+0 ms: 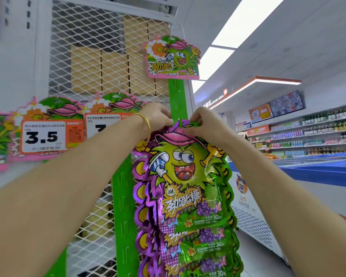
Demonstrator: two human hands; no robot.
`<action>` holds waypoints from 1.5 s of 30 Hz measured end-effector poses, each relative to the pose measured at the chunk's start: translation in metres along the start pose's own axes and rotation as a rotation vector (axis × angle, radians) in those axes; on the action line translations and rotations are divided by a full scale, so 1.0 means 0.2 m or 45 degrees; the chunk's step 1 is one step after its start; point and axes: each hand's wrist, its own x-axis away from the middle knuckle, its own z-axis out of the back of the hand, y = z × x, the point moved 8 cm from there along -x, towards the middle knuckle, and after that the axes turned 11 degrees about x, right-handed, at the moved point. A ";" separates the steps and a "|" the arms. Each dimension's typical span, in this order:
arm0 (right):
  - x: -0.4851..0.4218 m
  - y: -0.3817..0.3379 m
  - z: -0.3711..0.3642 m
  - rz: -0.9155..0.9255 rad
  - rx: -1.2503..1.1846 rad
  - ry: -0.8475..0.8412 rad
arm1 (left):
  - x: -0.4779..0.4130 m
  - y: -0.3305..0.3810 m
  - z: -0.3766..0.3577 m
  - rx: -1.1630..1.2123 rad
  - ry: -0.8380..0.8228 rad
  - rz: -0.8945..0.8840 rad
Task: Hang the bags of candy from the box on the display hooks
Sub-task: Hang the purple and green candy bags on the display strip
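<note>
Fingers [167, 121] of our left hand [158, 114] and right hand [205, 122] pinch the candy bag [185, 172]; if it misses the green strip [175, 100], it could fall.

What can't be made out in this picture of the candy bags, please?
Head view:
Hook for the top candy bag: hidden by left hand and right hand.
Second price tag: number covered by left forearm.
Lower bags: cut by bottom edge.
Far shelves: labels too small.
</note>
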 end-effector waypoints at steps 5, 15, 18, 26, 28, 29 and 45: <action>0.05 0.00 0.02 -0.016 0.013 0.047 | 0.06 0.02 0.00 -0.049 0.042 -0.090; 0.79 -0.22 -0.07 0.036 -0.268 0.204 | 0.89 -0.11 0.06 -0.017 0.375 -0.533; 1.21 -0.29 -0.46 0.013 -0.488 -0.187 | 1.30 -0.46 -0.07 0.169 0.211 -0.296; 2.72 -0.27 -1.77 -0.148 -0.304 -1.497 | 2.63 -1.82 -0.39 0.120 -0.238 0.821; 3.05 -0.23 -1.95 -0.129 -0.218 -1.712 | 2.85 -2.02 -0.38 0.052 -0.259 0.963; 3.18 -0.22 -2.01 -0.098 -0.208 -1.795 | 2.92 -2.08 -0.38 0.023 -0.271 1.011; 3.63 -0.12 -2.41 0.344 0.220 -2.008 | 3.01 -2.26 -0.47 -0.027 -0.479 1.127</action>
